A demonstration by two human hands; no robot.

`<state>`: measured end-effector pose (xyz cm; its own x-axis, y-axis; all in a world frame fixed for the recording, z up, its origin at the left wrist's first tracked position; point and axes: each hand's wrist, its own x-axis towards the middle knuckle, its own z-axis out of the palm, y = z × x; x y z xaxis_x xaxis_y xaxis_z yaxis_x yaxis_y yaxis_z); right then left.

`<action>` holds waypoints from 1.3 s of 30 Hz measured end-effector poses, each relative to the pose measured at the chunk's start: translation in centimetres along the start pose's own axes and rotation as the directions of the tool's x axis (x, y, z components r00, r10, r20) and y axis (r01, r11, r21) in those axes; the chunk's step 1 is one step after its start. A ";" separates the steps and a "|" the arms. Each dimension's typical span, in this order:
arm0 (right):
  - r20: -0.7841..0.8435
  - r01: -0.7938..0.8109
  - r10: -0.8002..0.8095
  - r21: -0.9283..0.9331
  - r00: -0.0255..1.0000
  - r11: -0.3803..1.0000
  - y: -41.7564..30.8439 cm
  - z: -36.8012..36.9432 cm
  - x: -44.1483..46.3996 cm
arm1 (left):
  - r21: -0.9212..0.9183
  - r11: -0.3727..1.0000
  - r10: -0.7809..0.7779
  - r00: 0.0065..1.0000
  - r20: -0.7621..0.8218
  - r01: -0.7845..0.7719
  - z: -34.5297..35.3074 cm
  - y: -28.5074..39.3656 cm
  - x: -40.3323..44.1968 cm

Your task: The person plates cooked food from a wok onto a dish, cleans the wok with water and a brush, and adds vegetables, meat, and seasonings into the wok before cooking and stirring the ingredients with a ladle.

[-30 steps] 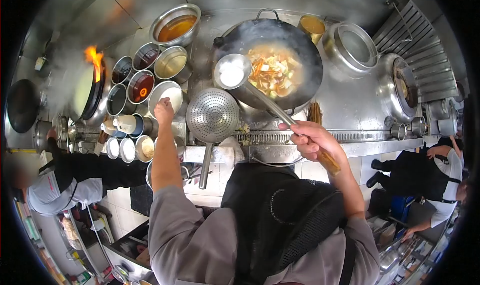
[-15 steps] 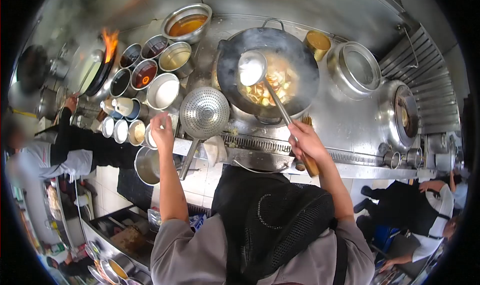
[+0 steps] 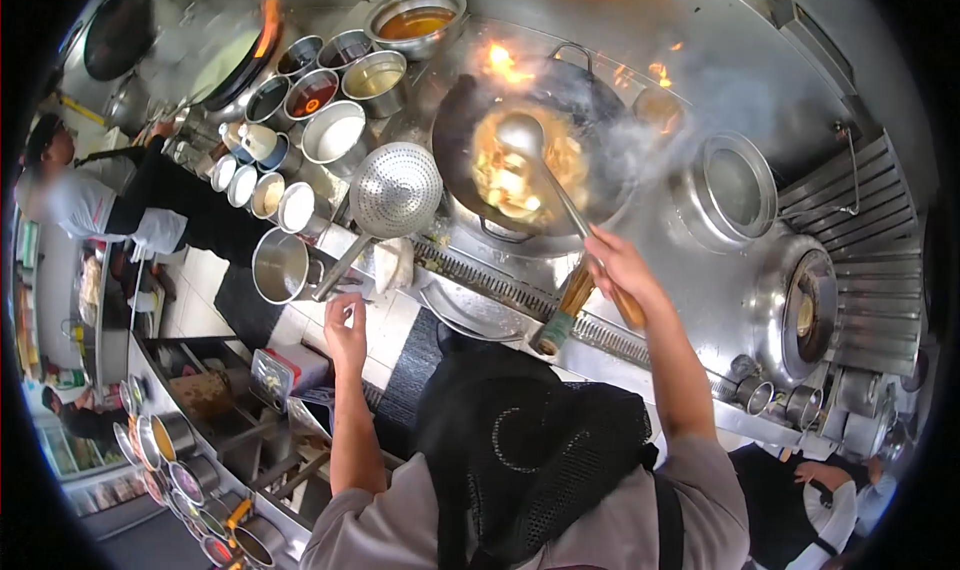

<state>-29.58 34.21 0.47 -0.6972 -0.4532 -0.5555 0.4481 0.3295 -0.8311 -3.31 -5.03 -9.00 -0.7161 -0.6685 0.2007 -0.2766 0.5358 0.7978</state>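
My right hand (image 3: 617, 266) is wrapped round the wooden handle of a steel ladle (image 3: 565, 195). The ladle's bowl rests among sliced food (image 3: 508, 175) in a large black wok (image 3: 455, 160). Flames and smoke rise at the wok's far rim. My left hand (image 3: 346, 328) hovers in front of the counter, fingers loosely bent and apart, with nothing visible in it. Just above that hand is the handle end of a perforated strainer (image 3: 396, 190), which lies across the counter edge over a steel pot (image 3: 284, 266).
Several seasoning pots, including one of white powder (image 3: 334, 132), stand left of the wok. A bamboo brush (image 3: 567, 310) lies at the front edge. A steel pot (image 3: 735, 182) stands at right. A co-worker (image 3: 90, 195) works at left; another person (image 3: 815, 510) is at lower right.
Flames have flared up at the wok's far side. The ladle bowl has gone down into the food. My left hand has moved away from the seasoning pots, toward me. The view has turned.
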 end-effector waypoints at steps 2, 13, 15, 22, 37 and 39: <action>0.016 0.041 -0.040 -0.053 0.999 0.998 3.4 -1.3 4.3 | 0.001 1.000 0.009 1.000 0.028 -0.009 0.0 2.2 -0.5; -0.097 -0.070 0.051 -0.207 0.994 0.976 -0.1 0.8 -2.8 | 0.069 0.937 -0.338 0.938 -0.073 0.343 -3.0 -0.7 -7.7; 0.013 -0.068 0.068 0.035 0.998 0.997 -0.7 -0.5 1.4 | -0.031 0.962 -0.272 0.962 -0.026 0.271 -1.7 -1.1 -8.1; -0.116 0.252 -0.731 -0.892 0.673 0.374 9.1 -4.7 4.5 | 0.147 0.967 -0.210 0.978 0.009 0.206 -3.6 -0.5 -7.9; -0.220 0.145 -0.610 -0.859 0.761 0.491 8.5 -1.2 -0.8 | 0.186 0.901 -0.410 0.910 0.068 0.392 -5.1 -5.8 -11.2; -0.265 -0.099 -0.030 -0.460 0.964 0.882 1.9 3.5 -6.2 | 0.196 0.896 -0.416 0.907 0.061 0.398 -5.0 -6.6 -12.3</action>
<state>-22.43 34.70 2.23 -0.8336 -0.2272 -0.5034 0.2069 0.7166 -0.6661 10.47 -2.92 -13.87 -0.5738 -0.7980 -0.1842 -0.6581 0.3154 0.6837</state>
